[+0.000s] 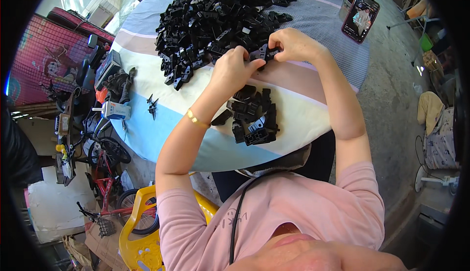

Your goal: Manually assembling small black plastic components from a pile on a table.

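Both hands meet at the near edge of a large heap of black plastic parts (pixel 215 16). Between them is a small black plastic part (pixel 265 52) with a paler grey face. My right hand (pixel 296 46) is closed on its right end, fingers bent and thumb underneath. From the left, my left hand (pixel 234 70) pinches at its other end; its fingertips partly hide what they grip. Closer to me on the cloth lies a smaller group of black plastic parts (pixel 252 114), some block-shaped and some slotted, below and between my wrists.
The round table has a striped cloth (pixel 147 146). On its left lie a few small black pieces (pixel 152 107), a blue-and-white box (pixel 116 110) and dark gloves (pixel 118 85). A phone (pixel 361 17) leans against a can at right. A yellow chair (pixel 139 232) stands at left.
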`<act>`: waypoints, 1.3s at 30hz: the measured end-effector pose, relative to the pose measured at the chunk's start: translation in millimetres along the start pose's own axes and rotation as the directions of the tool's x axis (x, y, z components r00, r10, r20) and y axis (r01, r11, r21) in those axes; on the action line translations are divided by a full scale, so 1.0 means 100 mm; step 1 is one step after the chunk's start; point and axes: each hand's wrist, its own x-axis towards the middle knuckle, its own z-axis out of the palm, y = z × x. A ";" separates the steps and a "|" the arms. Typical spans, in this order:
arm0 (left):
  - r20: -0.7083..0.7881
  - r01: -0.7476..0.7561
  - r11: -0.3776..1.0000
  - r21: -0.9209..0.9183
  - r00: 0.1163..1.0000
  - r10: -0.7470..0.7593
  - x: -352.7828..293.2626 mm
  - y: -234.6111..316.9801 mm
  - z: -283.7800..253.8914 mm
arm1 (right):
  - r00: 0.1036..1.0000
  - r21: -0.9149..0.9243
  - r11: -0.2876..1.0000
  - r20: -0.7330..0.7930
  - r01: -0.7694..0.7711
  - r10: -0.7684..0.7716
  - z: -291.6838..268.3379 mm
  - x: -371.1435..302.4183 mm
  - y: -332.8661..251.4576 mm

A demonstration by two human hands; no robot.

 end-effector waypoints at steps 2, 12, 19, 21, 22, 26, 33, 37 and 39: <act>-0.016 -0.039 0.996 0.079 0.999 0.040 0.11 -0.11 0.12 | 0.999 0.025 0.999 -0.023 0.024 -0.024 -0.01 0.00 -0.07; -0.082 0.045 0.954 -0.296 0.994 -0.073 -0.01 -0.23 0.14 | 0.987 0.569 0.809 -0.142 0.146 -0.078 -0.02 0.01 -0.34; 0.203 0.263 0.213 -0.941 0.943 -0.265 -0.09 -0.32 -0.15 | 0.882 0.303 0.854 -0.353 0.422 -0.311 0.23 0.06 -0.63; 0.271 0.280 0.029 -0.959 0.946 -0.177 -0.09 -0.36 -0.23 | 0.887 0.338 0.850 -0.373 0.403 -0.273 0.26 0.08 -0.60; 0.272 0.280 0.027 -0.959 0.946 -0.176 -0.09 -0.35 -0.23 | 0.890 0.376 0.841 -0.391 0.388 -0.236 0.27 0.09 -0.59; 0.150 0.153 0.017 -0.988 0.983 -0.105 -0.14 -0.37 -0.28 | 0.904 0.537 0.771 -0.412 0.342 -0.114 0.33 0.14 -0.59; -0.018 0.022 0.632 -0.775 0.998 -0.057 -0.16 -0.34 -0.30 | 0.904 0.569 0.770 -0.428 0.290 -0.024 0.28 0.08 -0.64; -0.108 -0.075 0.748 -0.659 0.994 0.005 -0.18 -0.33 -0.29 | 0.870 0.433 0.823 -0.472 0.368 -0.142 0.26 0.08 -0.63; -0.093 -0.083 0.774 -0.628 0.995 0.031 -0.19 -0.37 -0.34 | 0.863 0.408 0.828 -0.476 0.385 -0.166 0.25 0.08 -0.63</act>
